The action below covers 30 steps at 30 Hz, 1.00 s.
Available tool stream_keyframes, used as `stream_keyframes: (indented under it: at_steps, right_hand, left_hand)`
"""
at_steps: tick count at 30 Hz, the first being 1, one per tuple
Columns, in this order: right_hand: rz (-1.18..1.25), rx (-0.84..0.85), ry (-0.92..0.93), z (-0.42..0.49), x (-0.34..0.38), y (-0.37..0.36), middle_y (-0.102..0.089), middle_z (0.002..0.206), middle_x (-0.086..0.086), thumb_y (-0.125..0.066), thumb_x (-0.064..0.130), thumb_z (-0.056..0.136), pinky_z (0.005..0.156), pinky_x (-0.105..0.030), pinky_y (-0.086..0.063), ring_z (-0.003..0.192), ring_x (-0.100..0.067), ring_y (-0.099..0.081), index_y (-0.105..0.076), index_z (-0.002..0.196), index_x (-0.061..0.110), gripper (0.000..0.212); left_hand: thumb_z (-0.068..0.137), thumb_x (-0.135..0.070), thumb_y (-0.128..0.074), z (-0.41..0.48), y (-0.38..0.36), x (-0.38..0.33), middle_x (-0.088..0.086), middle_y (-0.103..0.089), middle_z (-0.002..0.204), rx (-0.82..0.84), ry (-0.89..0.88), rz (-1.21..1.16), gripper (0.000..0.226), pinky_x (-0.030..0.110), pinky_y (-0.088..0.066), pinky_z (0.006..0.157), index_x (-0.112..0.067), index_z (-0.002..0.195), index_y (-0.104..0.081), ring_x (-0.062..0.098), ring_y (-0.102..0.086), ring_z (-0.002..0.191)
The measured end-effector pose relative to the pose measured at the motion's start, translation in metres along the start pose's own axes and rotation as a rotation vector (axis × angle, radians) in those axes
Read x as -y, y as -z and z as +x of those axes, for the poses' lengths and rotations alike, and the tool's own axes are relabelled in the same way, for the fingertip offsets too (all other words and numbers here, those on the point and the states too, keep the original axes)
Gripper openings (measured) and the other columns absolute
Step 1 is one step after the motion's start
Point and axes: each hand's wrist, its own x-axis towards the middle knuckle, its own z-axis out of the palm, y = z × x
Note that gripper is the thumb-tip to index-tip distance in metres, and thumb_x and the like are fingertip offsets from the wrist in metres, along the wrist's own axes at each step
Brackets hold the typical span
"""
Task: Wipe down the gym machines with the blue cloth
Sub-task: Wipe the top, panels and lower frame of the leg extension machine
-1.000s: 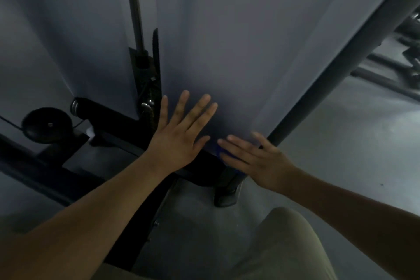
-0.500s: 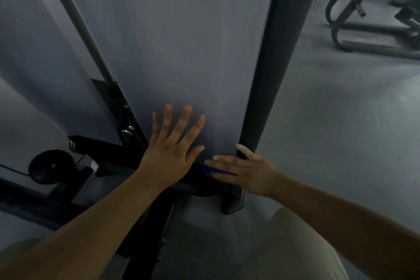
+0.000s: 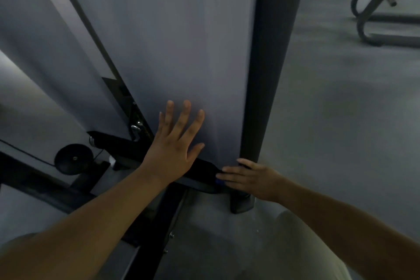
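Almost all of the blue cloth is hidden under the right hand; only a small blue corner shows below its fingertips, so how the fingers hold it cannot be told. The tall pale grey panel above the left hand runs out past the top edge. The curved grey metal frame, far up and right of the right hand, is cut off by the top and right edges.

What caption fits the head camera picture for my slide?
Left hand flat on the grey machine panel, right hand pressing the blue cloth at its base.
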Motion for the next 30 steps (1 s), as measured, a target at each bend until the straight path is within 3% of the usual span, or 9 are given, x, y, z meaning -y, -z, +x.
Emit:
stream_keyframes:
  at_steps: [3,7,11,12,14,17,20,25,30]
  right_hand:
    - [-0.054,0.080,0.177,0.003,0.003,-0.017,-0.018,0.180,-0.002,-0.046,0.023,0.108,0.132,-0.062,0.012,0.168,-0.024,-0.005,-0.063,0.147,0.032,0.044]
    - [-0.012,-0.007,0.116,0.015,0.010,-0.016,-0.029,0.176,-0.009,-0.042,0.022,0.110,0.134,-0.055,0.000,0.166,-0.029,-0.019,-0.064,0.147,0.027,0.043]
    - [-0.040,-0.065,0.084,0.018,0.030,-0.033,-0.053,0.163,-0.002,-0.062,0.020,0.095,0.136,-0.050,-0.013,0.156,-0.020,-0.043,-0.075,0.137,0.020,0.044]
    - [-0.044,0.009,0.099,0.018,0.039,-0.044,-0.056,0.161,0.000,-0.068,0.021,0.088,0.136,-0.053,-0.007,0.155,-0.018,-0.045,-0.077,0.134,0.019,0.047]
    - [0.003,0.189,0.155,0.020,0.054,-0.065,-0.046,0.168,-0.004,-0.076,0.029,0.089,0.133,-0.058,0.014,0.162,-0.022,-0.031,-0.077,0.135,0.018,0.047]
    - [-0.024,0.272,0.186,0.030,0.053,-0.067,-0.050,0.165,-0.005,-0.082,0.035,0.087,0.132,-0.054,0.018,0.162,-0.022,-0.032,-0.082,0.126,0.019,0.042]
    - [0.102,0.217,-0.028,0.029,0.051,-0.056,-0.052,0.164,0.005,-0.077,0.045,0.093,0.135,-0.046,0.013,0.160,-0.013,-0.033,-0.074,0.139,0.029,0.049]
    - [0.026,0.329,0.145,0.034,0.053,-0.054,-0.040,0.172,-0.008,-0.069,0.032,0.096,0.130,-0.055,0.022,0.167,-0.022,-0.015,-0.075,0.137,0.017,0.044]
    - [0.051,-0.052,-0.070,0.044,-0.005,0.019,-0.017,0.180,-0.008,-0.050,0.023,0.103,0.135,-0.050,0.007,0.168,-0.023,-0.012,-0.051,0.161,0.025,0.058]
  left_hand:
    - [0.108,-0.045,-0.067,-0.003,0.010,0.005,0.014,0.006,0.183,0.048,-0.030,0.027,0.095,0.074,-0.024,0.127,-0.024,0.176,-0.004,0.054,0.006,0.165]
    - [0.108,-0.046,-0.067,-0.002,0.018,0.003,0.014,0.009,0.183,0.090,-0.020,0.045,0.098,0.073,-0.021,0.129,-0.024,0.176,0.000,0.053,0.010,0.165]
    - [0.107,-0.047,-0.067,-0.001,0.019,-0.003,0.011,0.013,0.182,0.107,0.003,0.060,0.099,0.075,-0.015,0.129,-0.027,0.175,0.002,0.051,0.011,0.165]
    - [0.107,-0.047,-0.066,-0.001,0.020,-0.003,0.009,0.014,0.182,0.116,0.015,0.069,0.099,0.075,-0.014,0.129,-0.028,0.175,0.003,0.050,0.012,0.165]
    - [0.108,-0.045,-0.063,-0.003,0.026,0.000,0.007,0.015,0.182,0.145,0.000,0.097,0.097,0.076,-0.012,0.129,-0.031,0.175,0.006,0.048,0.011,0.166]
    - [0.110,-0.042,-0.060,-0.001,0.038,0.002,0.005,0.016,0.182,0.188,-0.007,0.136,0.094,0.075,-0.011,0.130,-0.033,0.175,0.007,0.046,0.011,0.167]
    - [0.110,-0.041,-0.060,-0.001,0.039,-0.003,0.003,0.022,0.181,0.223,0.021,0.105,0.095,0.074,-0.010,0.130,-0.034,0.174,0.010,0.044,0.016,0.166]
    - [0.109,-0.040,-0.061,-0.002,0.046,-0.008,0.000,0.023,0.181,0.237,0.035,0.098,0.097,0.072,-0.008,0.131,-0.036,0.173,0.011,0.041,0.016,0.167]
    - [0.107,-0.031,-0.063,-0.002,0.050,-0.012,0.003,0.021,0.182,0.211,0.032,0.137,0.099,0.073,-0.012,0.130,-0.032,0.174,0.010,0.041,0.014,0.167]
